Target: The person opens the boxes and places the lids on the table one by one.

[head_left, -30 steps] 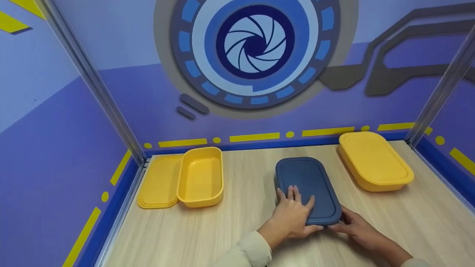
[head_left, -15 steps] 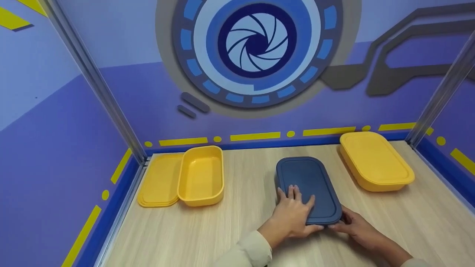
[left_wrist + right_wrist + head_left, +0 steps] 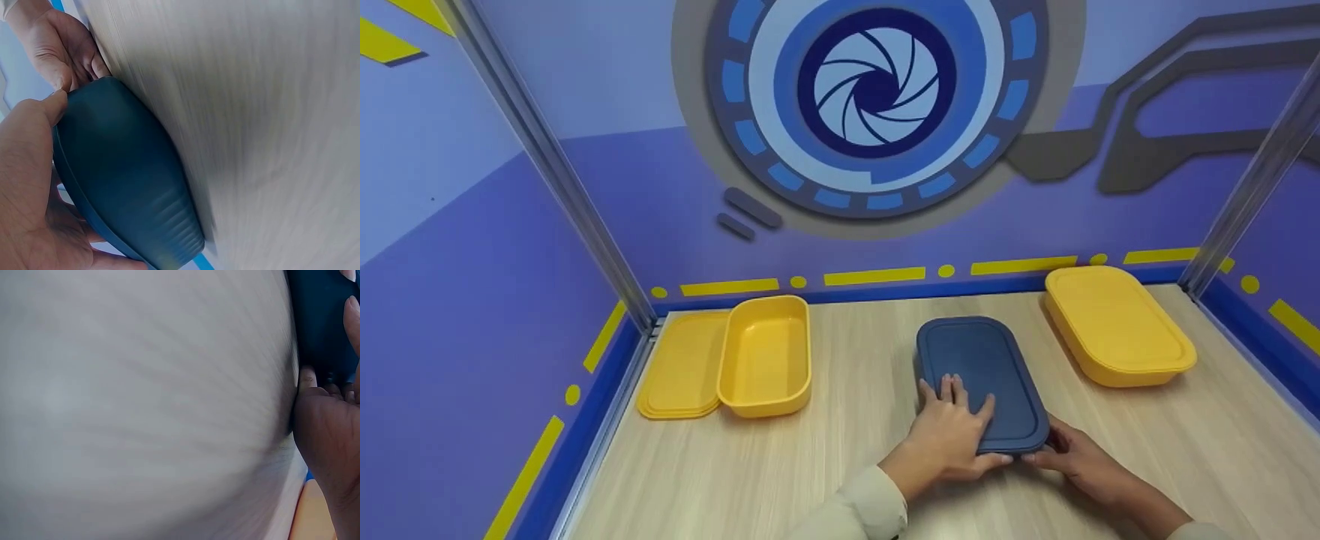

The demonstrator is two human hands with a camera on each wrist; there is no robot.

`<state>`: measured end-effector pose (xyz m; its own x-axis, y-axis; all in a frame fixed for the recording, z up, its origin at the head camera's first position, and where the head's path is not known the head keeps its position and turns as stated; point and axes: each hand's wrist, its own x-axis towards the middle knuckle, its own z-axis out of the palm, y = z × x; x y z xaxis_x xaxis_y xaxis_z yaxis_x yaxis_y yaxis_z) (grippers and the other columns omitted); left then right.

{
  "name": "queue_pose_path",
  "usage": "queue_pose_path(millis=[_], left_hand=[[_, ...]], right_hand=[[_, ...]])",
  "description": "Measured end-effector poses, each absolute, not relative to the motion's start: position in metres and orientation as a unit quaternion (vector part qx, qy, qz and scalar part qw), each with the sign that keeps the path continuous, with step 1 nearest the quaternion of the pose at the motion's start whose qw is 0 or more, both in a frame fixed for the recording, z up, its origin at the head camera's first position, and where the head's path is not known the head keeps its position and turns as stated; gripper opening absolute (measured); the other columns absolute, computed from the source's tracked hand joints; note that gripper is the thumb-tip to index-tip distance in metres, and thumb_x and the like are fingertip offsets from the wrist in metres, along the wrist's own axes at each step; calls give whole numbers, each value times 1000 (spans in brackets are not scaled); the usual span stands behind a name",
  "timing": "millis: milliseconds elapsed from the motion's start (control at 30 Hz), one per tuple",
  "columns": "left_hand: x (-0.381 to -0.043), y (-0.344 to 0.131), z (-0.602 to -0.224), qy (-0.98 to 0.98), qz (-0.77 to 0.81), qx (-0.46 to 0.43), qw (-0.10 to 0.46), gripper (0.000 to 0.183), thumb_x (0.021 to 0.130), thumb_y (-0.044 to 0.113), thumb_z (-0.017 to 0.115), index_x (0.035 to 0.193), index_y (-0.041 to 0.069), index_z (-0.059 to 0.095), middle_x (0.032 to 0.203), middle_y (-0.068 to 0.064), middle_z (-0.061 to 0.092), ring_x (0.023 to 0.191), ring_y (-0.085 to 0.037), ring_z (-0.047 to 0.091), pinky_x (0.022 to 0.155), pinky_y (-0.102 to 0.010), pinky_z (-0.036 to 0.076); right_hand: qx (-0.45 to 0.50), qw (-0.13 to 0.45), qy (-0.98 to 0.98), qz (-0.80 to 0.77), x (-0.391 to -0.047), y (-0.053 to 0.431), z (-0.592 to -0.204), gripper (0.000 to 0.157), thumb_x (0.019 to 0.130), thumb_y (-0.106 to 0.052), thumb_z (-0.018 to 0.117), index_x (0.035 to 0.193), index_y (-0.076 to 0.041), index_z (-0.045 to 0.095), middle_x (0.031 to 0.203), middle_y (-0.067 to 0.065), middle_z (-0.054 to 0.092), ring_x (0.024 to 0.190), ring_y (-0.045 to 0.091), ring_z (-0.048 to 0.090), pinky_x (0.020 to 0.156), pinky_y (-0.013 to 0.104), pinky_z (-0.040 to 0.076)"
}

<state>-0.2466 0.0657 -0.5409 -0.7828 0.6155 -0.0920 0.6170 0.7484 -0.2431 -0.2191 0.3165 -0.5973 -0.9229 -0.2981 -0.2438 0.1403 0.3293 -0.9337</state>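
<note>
A dark blue lidded food container (image 3: 979, 360) lies on the table in the head view, its lid on. My left hand (image 3: 949, 435) rests on the lid with fingers spread and straight, thumb at the near rim. My right hand (image 3: 1084, 461) grips the near right corner, thumb on the near side and fingers curled round the right side. In the left wrist view, the container's ribbed side wall (image 3: 129, 169) shows, with both thumb tips close together at its rim. The right wrist view catches the right hand's fingers (image 3: 307, 377) against the blue wall.
At left stands an open yellow container (image 3: 765, 360), slightly overlapping a yellow lid (image 3: 682, 367) beside it. A yellow container with its lid on (image 3: 1121, 322) stands at the back right. Printed purple walls (image 3: 607, 202) with metal posts enclose the wooden table (image 3: 750, 480).
</note>
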Motion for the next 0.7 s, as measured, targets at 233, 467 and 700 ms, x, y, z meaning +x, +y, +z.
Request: queue_pose_path(millis=[233,467,700], left_hand=[[-247,65,-543,934,-124,334,-2,91,94,92,19,170,42,24,173,-15,38,161,-35,37,122,-63,40],[-247,64,-542,935,-120,333,-2,91,94,93,21,169,41,26,172,-16,39,161,-35,38,122,-63,40],[-247,63,-542,935,-118,334,-1,91,94,93,21,169,42,26,172,-15,40,160,-35,39,122,-63,40]], right_hand=[[-48,192,795,-574,-218,317,-597,99,99,-30,78,171,-2,16,176,27,21,164,49,17,96,2,36],[-53,191,795,-574,-219,316,-596,97,100,-30,76,171,-3,17,177,27,19,165,50,13,97,1,35],[-59,184,791,-580,-219,317,-598,95,100,-28,76,171,-4,17,177,26,18,159,10,34,99,2,35]])
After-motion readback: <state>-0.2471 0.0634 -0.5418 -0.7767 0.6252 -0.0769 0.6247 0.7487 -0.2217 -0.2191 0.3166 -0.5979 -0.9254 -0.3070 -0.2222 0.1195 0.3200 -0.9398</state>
